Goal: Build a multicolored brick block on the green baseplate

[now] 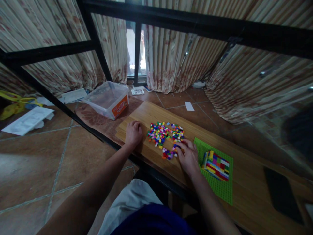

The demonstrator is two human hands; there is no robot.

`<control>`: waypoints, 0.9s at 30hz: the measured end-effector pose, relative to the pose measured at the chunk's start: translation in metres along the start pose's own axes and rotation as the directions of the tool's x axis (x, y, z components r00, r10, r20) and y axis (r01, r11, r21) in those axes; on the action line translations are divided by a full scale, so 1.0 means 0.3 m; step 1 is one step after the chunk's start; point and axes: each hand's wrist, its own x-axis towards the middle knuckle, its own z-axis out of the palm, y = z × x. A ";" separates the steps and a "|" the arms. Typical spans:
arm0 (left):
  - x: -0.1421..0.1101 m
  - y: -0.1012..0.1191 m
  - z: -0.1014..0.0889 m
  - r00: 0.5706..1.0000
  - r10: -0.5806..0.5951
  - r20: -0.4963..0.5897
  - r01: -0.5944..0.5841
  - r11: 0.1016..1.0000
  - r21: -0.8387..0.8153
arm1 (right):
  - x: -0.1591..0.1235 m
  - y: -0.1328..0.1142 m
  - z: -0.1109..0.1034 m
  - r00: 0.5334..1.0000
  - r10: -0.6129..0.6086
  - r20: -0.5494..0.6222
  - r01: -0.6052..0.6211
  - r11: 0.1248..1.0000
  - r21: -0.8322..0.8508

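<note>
Many small coloured toy building bricks (158, 132) lie in a loose heap on the wooden table, with a smaller cluster toward me. My right hand (188, 157) is at the heap's right side, its thumb and fingertips closed around a small dark blue brick (175, 146). My left hand (133, 133) rests on the table left of the heap, fingers curled in, with nothing seen in them. Right of my right hand lies a green baseplate (226, 192). On it stands a block-like build of multicoloured bricks (217, 165), several layers high.
The long wooden table (146, 109) has a dark flat slab (282, 192) at its right. Behind its left end, a clear plastic box (105, 94) with an orange label stands on a reddish mat (91, 117). A black metal frame (171, 19) crosses before the curtains (166, 62).
</note>
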 end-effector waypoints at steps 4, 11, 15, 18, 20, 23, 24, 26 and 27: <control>0.001 0.002 -0.002 1.000 0.004 0.002 -0.004 1.000 0.018 | -0.003 -0.007 -0.003 1.000 0.004 0.012 -0.004 1.000 -0.024; 0.003 0.002 -0.003 1.000 0.006 0.007 -0.006 0.999 0.032 | -0.037 -0.005 0.002 0.999 -0.033 0.022 0.034 0.999 -0.032; 0.005 -0.001 0.000 1.000 0.014 0.006 -0.015 0.999 0.041 | -0.060 0.001 0.001 1.000 -0.001 -0.020 0.000 1.000 -0.030; 0.006 -0.004 0.003 1.000 0.021 0.008 -0.022 0.998 0.050 | -0.062 -0.004 -0.001 0.999 0.040 -0.026 -0.042 0.997 -0.069; 0.007 -0.005 0.005 1.000 0.021 0.003 -0.021 0.998 0.054 | -0.059 -0.011 -0.003 0.999 0.043 -0.010 -0.044 0.994 -0.105; 0.008 -0.008 0.008 1.000 0.024 -0.004 -0.024 0.998 0.053 | -0.050 -0.020 -0.005 1.000 0.007 0.026 -0.003 0.988 -0.153; 0.009 -0.009 0.009 1.000 0.027 -0.005 -0.027 0.998 0.052 | -0.046 -0.022 -0.005 1.000 -0.001 0.031 0.006 0.988 -0.155; 0.009 -0.012 0.011 0.999 0.035 -0.009 -0.034 0.998 0.054 | -0.039 -0.023 -0.003 1.000 0.001 0.031 0.003 0.992 -0.127; 0.010 -0.014 0.012 0.999 0.038 -0.010 -0.038 0.998 0.054 | -0.035 -0.023 -0.002 0.999 0.008 0.031 -0.005 0.995 -0.100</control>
